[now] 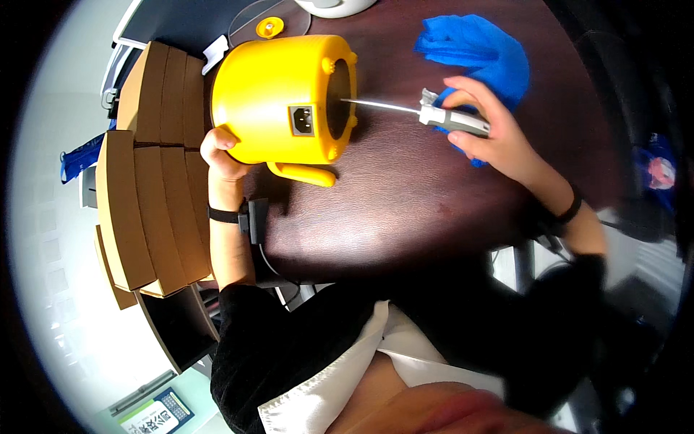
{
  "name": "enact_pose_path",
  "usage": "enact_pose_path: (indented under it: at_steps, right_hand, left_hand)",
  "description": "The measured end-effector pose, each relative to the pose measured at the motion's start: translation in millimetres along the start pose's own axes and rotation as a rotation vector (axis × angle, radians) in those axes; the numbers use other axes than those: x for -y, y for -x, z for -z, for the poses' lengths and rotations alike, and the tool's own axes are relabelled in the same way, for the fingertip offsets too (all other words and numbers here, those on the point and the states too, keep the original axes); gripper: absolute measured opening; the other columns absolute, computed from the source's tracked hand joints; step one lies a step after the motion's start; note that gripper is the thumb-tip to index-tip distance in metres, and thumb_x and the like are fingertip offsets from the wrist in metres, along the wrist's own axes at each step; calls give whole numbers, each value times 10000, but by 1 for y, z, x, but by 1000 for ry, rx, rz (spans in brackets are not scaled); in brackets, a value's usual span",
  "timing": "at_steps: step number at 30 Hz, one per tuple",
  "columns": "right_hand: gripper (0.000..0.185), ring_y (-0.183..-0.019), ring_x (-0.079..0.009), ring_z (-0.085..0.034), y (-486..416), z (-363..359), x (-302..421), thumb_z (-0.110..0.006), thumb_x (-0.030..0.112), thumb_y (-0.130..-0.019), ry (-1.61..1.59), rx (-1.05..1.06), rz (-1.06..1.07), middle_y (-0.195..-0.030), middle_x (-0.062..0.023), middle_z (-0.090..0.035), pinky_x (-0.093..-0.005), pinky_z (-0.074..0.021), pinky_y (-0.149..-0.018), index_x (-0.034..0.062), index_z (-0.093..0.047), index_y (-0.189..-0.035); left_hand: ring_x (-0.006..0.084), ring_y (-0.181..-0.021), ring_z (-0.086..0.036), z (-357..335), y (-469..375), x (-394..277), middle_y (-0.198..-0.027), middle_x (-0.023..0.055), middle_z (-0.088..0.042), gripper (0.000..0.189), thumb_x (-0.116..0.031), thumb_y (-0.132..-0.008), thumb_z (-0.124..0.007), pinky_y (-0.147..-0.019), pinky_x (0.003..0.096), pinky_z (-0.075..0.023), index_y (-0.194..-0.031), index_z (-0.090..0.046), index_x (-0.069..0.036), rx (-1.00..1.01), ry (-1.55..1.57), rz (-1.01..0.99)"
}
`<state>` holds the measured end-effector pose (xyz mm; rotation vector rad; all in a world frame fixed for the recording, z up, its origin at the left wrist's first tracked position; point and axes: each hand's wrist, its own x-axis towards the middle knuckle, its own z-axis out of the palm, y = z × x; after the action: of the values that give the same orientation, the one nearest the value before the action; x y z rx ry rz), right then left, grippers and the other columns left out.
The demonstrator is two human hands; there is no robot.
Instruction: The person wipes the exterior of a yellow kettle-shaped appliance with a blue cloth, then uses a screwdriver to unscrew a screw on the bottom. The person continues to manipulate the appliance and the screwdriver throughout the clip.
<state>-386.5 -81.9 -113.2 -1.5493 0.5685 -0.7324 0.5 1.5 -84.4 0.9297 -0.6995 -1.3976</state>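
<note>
A yellow cylindrical appliance housing (265, 97) is tipped on its side, its dark recessed base (338, 100) facing right. My left hand (223, 154) grips its left end from below. A black power inlet socket (302, 120) sits in its wall, and a curved yellow handle (303, 174) sticks out beneath. My right hand (490, 127) holds a screwdriver (450, 118) by its grey and white handle. The metal shaft points left, and its tip reaches the base opening; whether it touches a screw I cannot tell. A blue cloth (477, 51) lies crumpled behind my right hand.
Brown cardboard boxes (157, 211) are stacked along the left edge of the dark leather-look tabletop (358, 217). Beyond the housing are a small yellow round part (269, 27), a clear disc-like piece (297, 24), a white scrap (215, 54) and a white rounded object (336, 6).
</note>
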Motion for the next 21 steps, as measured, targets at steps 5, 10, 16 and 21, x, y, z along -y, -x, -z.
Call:
enact_pose_path:
  at_steps: [5,10,16,21]
  right_hand:
    - [261,-503,-53,-488,-6,12,-7,-510,133,-887,-19,137,-125,-842,-69,-578,-182,-365,-407,27,-501,-1126]
    - [372,-504,-65,-462,-4,6,-8,-549,111,-862,-97,-64,-11,-915,-71,-528,-191,-360,-412,28,-395,-1190]
    - [279,-523,-73,-497,-6,19,-6,-547,140,-866,-116,-14,-135,-832,-73,-545,-196,-370,-420,20,-468,-1104]
    - [287,-522,-77,-502,-4,10,-4,-548,153,-866,-31,-21,-77,-849,-56,-553,-195,-381,-435,25,-474,-1112]
  left_hand:
    - [294,-778,-607,13,0,0,-935,173,-619,444,-166,-563,-442,-725,362,-517,-928,-564,54,48,21,19]
    - [304,-815,-604,5,-2,0,-958,176,-610,477,-158,-541,-442,-776,371,-508,-957,-546,54,161,41,17]
    - [301,-814,-601,1,-1,-2,-965,178,-605,512,-154,-535,-442,-769,369,-508,-994,-532,55,140,8,3]
    - [288,-800,-603,10,-3,-1,-952,173,-610,479,-145,-538,-445,-746,361,-513,-964,-546,50,163,42,12]
